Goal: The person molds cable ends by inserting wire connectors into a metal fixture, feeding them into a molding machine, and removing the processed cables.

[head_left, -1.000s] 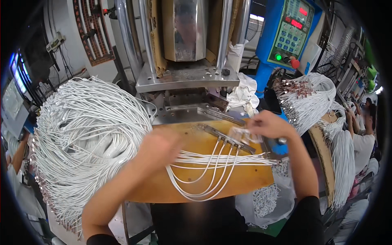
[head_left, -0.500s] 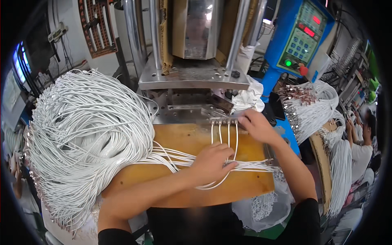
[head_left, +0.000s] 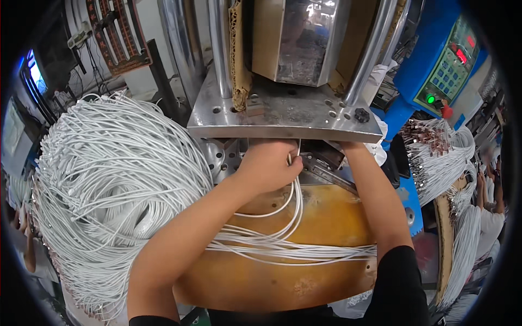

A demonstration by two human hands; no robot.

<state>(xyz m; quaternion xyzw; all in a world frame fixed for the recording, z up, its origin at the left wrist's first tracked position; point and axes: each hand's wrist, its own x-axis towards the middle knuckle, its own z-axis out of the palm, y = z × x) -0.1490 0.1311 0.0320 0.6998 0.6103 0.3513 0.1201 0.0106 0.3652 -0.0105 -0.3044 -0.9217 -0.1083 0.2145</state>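
Note:
My left hand is closed around a few white cables at the front of the press, its knuckles just under the steel upper plate. From the fist the cables hang down and curve left over the brown board. My right hand reaches beneath the same plate; its fingers are hidden there, so what they touch does not show. Between my two hands a slotted metal bar lies slanted at the board's far edge. Further cables lie across the board.
A large coiled heap of white cables fills the left side. Steel columns rise from the press plate. At the right stand a blue control box with lit displays and another cable bundle. A co-worker is at the far right.
Both hands have moved forward from the board to under the press plate. The left hand now grips cables that it lay over before. The view has shifted closer to the press.

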